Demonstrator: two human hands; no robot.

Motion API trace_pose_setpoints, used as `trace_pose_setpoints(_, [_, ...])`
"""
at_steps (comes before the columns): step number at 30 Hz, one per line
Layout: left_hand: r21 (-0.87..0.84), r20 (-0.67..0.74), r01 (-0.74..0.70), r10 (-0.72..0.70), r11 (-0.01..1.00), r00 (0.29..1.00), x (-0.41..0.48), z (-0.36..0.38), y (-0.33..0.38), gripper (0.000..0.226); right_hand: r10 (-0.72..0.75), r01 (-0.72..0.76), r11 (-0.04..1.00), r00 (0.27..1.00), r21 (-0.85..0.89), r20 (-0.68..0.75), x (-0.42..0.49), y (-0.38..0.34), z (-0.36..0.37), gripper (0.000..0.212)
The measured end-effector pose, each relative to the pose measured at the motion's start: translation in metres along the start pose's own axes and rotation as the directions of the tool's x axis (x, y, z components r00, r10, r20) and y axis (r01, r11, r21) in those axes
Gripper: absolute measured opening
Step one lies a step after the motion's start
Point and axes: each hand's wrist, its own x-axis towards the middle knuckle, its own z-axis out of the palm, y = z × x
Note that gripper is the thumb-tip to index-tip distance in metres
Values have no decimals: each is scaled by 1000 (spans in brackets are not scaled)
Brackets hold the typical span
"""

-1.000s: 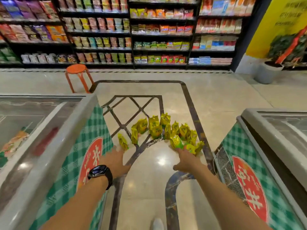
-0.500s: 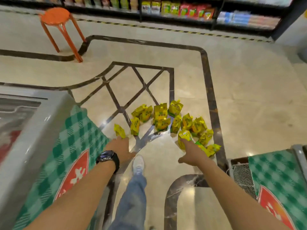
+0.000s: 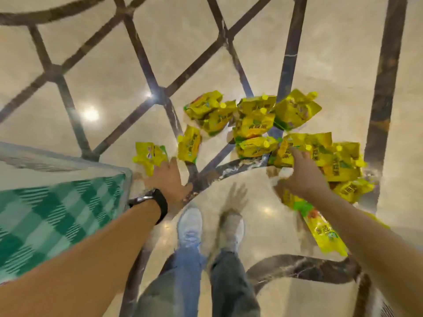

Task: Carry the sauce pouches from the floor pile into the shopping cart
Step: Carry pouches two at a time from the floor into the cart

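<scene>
Yellow sauce pouches [image 3: 254,124] lay heaped on the marble floor [image 3: 109,88] beyond the person's shoes [image 3: 190,225]. The left hand [image 3: 168,179], fingers straight, hung at a lone pouch [image 3: 148,155] on the left; the right hand [image 3: 302,177], fingers released, over the heap.

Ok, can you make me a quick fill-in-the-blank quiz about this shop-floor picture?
1. The glossy yellow sauce pouches lie scattered on the beige marble ____.
2. The black wristwatch is worn on the person's ____ wrist.
3. The checked cabinet side at the edge of the view is mostly ____ in colour.
Missing words: floor; left; green.
</scene>
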Motion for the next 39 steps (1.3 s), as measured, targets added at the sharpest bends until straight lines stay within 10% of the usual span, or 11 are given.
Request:
trace_pose_setpoints(7, [-571, -169, 35, -159, 821, 973, 153, 118, -14, 85, -195, 186, 978, 975, -94, -102, 166, 63, 95, 82])
trace_pose_setpoints(13, [-938, -288, -190, -346, 289, 893, 207, 164, -13, 15, -319, 288, 948, 872, -136, -371, 225, 77, 137, 34])
trace_pose_setpoints(19, [-877, -336, -282, -76, 390, 939, 195, 163, -16, 21, -580, 586, 810, 795, -21, -179, 208, 56, 137, 7])
trace_pose_setpoints(23, [-896, -205, -210, 54, 391, 977, 190, 179, -14, 11, -196, 302, 801, 948, 518, -250, 204, 49, 171, 20])
trace_pose_setpoints(28, [-910, -323, -301, -32, 286, 946, 196, 216, 15, 61, 327, -59, 484, 938, 873, -118, 200, 58, 230, 61])
trace_pose_setpoints(34, [-918, -330, -288, -120, 271, 936, 211, 215, 32, 59, 133, 68, 557, 977, 828, -169, 207, 64, 231, 54])
trace_pose_setpoints(39, [-932, -135, -179, 156, 316, 979, 180, 146, 20, 48, -149, -22, 600, 979, 800, 138, 182, 60, 159, 50])
